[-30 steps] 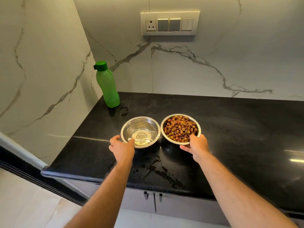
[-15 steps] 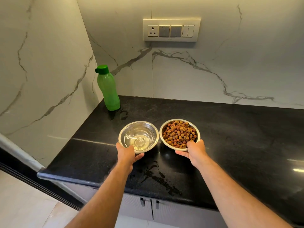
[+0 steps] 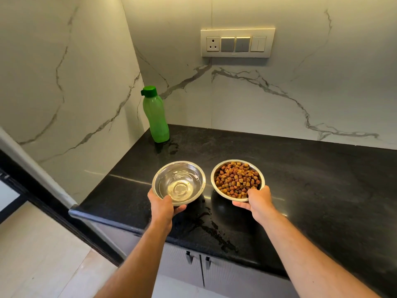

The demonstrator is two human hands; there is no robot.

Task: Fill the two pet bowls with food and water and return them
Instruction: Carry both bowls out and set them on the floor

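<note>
Both bowls lifted off the surface

The left hand [image 3: 161, 206] now grips the water bowl [image 3: 179, 183] from beneath; the right hand [image 3: 256, 201] has raised the food bowl [image 3: 237, 180].

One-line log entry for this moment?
left hand: holds water bowl | right hand: holds kibble bowl | bottle: capped, upright on counter

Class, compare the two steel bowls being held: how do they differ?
The left bowl holds clear water; the right bowl is heaped with brown kibble. The left hand grips the water one, the right hand the kibble one. Both are round, shiny steel, similar in size.
</note>
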